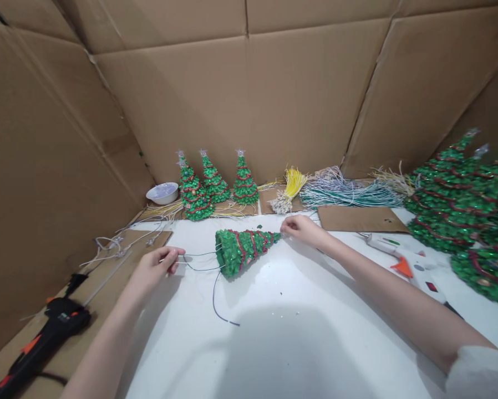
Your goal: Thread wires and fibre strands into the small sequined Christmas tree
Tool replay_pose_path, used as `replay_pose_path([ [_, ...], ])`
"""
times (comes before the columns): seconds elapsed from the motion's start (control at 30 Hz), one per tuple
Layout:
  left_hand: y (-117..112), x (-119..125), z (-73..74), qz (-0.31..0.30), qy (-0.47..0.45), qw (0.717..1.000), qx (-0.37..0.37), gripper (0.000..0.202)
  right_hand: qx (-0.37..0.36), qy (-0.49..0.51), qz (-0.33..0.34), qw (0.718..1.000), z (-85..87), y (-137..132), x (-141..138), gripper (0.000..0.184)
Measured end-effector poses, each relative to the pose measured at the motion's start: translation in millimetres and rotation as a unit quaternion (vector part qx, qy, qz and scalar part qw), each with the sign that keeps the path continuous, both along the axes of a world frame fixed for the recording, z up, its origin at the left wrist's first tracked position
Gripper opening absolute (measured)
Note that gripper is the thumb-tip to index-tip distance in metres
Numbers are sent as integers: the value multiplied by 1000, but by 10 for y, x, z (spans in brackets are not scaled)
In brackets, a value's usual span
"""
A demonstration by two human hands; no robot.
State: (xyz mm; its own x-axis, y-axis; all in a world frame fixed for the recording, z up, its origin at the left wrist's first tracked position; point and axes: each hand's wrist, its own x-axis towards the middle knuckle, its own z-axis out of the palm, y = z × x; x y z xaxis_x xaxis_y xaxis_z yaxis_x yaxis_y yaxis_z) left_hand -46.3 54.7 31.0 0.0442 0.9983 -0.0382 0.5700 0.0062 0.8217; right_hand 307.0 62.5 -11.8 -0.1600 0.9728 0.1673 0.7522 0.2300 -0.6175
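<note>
A small green sequinned cone tree with red garland (244, 249) lies on its side on the white table (282, 332), tip pointing right. My right hand (301, 229) pinches at the tree's tip. My left hand (159, 266) is closed in a pinch on thin wires (199, 260) that run out of the tree's open base. A dark wire (219, 310) trails from the base toward me across the table.
Three finished little trees (213, 183) stand at the back by a white bowl (162, 193). Bundles of coloured wires (344, 191) lie along the cardboard wall. A pile of trees (469, 210) sits right, a white glue gun (392, 255) near it, a black glue gun (45, 332) at left.
</note>
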Motion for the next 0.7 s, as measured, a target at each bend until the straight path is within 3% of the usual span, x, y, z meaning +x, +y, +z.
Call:
replay_pose_path([
  [0.2, -50, -10, 122, 13, -9, 999, -35, 47, 0, 11, -1, 1000, 21, -34, -38, 17],
  [0.47, -100, 5, 193, -30, 38, 999, -21, 36, 10, 27, 9, 1000, 49, -85, -118, 16],
  [0.7, -62, -44, 168, 14, 31, 999, 33, 29, -8, 48, -2, 999, -20, -69, -102, 10],
])
